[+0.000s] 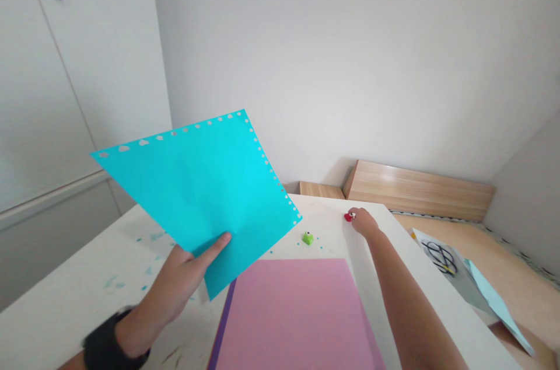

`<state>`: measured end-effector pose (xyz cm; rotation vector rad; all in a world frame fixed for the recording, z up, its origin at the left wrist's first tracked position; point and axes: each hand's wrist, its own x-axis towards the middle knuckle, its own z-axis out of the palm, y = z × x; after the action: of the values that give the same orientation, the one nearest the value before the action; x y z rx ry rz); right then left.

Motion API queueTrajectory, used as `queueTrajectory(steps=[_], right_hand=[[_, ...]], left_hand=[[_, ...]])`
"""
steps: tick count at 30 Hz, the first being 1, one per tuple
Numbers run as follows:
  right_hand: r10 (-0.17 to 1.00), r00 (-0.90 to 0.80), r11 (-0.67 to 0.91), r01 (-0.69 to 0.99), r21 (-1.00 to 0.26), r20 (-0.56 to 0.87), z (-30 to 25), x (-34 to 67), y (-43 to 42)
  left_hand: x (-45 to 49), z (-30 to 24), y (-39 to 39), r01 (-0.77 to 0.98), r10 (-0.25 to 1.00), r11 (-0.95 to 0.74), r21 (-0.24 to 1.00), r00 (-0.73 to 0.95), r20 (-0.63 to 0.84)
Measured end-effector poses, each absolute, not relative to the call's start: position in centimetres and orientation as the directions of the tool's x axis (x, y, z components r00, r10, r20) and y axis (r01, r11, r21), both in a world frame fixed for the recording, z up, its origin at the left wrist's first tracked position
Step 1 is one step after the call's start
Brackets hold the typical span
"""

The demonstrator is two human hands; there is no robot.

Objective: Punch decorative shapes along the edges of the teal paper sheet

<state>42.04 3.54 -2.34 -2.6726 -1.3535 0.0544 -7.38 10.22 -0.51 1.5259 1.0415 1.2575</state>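
Raised above the table, a bright blue sheet of paper (210,183) has small shapes punched along two of its edges. My left hand (196,265) grips it near the lower corner, thumb on the face towards me. At the far right of the table my right hand (364,222) has its fingers closed around a small red craft punch (349,217), partly hidden by the fingers. A green craft punch (308,238) stands between the blue paper and the right hand. Pink paper (293,311) lies in front of me, over a purple edge at its left.
Tiny blue punched bits are scattered over the white table (324,209). Beyond its right edge is a bed with a wooden headboard (420,180), where papers and a black cable (440,256) lie. A white cabinet (79,66) stands at the left.
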Motion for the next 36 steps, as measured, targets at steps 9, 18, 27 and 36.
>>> queueTrajectory(steps=[9, 18, 27, 36], right_hand=[[0.846, 0.532, -0.53, 0.836, -0.144, -0.028, -1.3, 39.9, 2.7], [0.923, 0.386, -0.366, 0.881, -0.3, 0.008, -0.3, 37.0, 1.9], [0.925, 0.322, -0.128, 0.764, -0.632, 0.202, 1.5, 26.8, 0.8], [0.834, 0.421, 0.114, 0.501, -0.858, 0.357, 0.9, 17.2, -0.2]], left_hand=[[-7.5, -0.1, 10.0, 0.049, 0.957, -0.253, 0.966, 0.161, 0.242], [-7.2, 0.1, 9.9, 0.048, 0.954, -0.266, 0.963, 0.155, 0.256], [-7.2, 0.3, 9.6, 0.059, 0.958, -0.261, 0.964, 0.14, 0.251], [-7.2, 0.8, 9.4, 0.087, 0.938, -0.333, 0.939, 0.135, 0.32]])
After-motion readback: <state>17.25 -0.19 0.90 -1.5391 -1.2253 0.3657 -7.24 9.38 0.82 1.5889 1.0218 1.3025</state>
